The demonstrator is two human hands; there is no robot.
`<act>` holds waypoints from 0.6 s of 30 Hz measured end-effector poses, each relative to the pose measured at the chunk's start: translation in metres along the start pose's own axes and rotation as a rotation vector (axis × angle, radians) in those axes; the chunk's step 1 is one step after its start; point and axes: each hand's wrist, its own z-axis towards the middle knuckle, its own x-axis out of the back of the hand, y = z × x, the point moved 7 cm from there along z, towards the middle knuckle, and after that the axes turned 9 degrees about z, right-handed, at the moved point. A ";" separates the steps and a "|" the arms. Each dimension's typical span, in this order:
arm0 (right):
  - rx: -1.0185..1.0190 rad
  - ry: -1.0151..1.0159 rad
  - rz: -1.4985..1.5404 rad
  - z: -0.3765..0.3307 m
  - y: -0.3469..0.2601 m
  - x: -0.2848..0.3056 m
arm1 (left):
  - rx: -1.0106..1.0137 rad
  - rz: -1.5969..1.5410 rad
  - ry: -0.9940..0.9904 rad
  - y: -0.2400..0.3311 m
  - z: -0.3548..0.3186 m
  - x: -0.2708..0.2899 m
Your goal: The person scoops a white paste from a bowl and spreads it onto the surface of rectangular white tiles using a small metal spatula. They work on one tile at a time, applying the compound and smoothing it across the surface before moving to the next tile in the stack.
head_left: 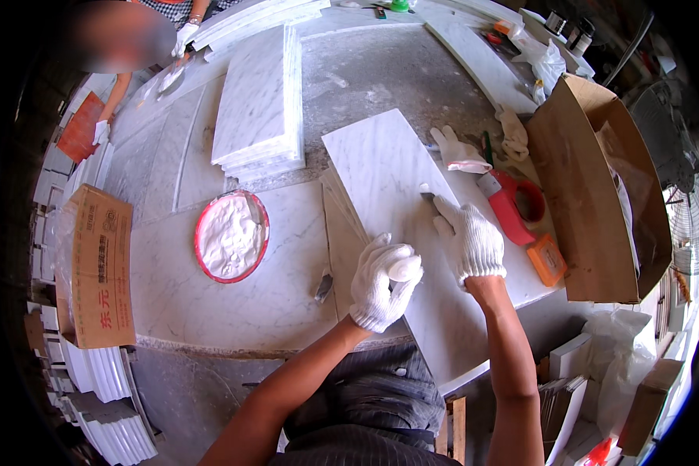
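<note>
My left hand [384,286], in a white knit glove, is curled around a rounded lump of white paste [403,269]. My right hand [471,237], gloved the same way, grips a small putty knife [429,196]; its handle is hidden in the fingers. The knife's tip carries a dab of white and is over a long grey-veined marble slab [388,159]. This slab lies at a slant under both hands, its near end jutting past the table edge. To the left, a red-rimmed bowl [231,236] holds white paste. Another small scraper [324,288] lies near my left hand.
A stack of marble slabs [258,101] stands beyond the bowl. Right of my slab lie a spare glove [460,150], a red tape dispenser [508,208], an orange box [547,261] and an open carton [590,186]. Another carton [101,268] is at left. A co-worker's gloved hands [185,39] work at far left.
</note>
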 end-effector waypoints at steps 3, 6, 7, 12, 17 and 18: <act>0.009 -0.033 0.081 -0.006 -0.002 0.007 | 0.024 -0.027 -0.014 -0.001 0.000 0.001; 0.004 0.076 0.129 0.003 0.000 0.011 | 0.064 -0.062 -0.017 0.001 0.000 0.000; -0.002 0.126 0.137 0.006 0.001 0.011 | 0.073 -0.053 -0.019 0.000 -0.001 0.000; 0.061 0.064 -0.007 0.003 -0.005 -0.001 | 0.088 -0.034 -0.014 -0.001 -0.004 0.000; 0.012 -0.061 -0.095 -0.019 -0.006 0.001 | 0.072 -0.050 -0.021 0.000 -0.002 -0.001; 0.015 -0.051 -0.047 -0.019 -0.006 0.005 | 0.067 -0.040 -0.020 -0.001 -0.003 0.000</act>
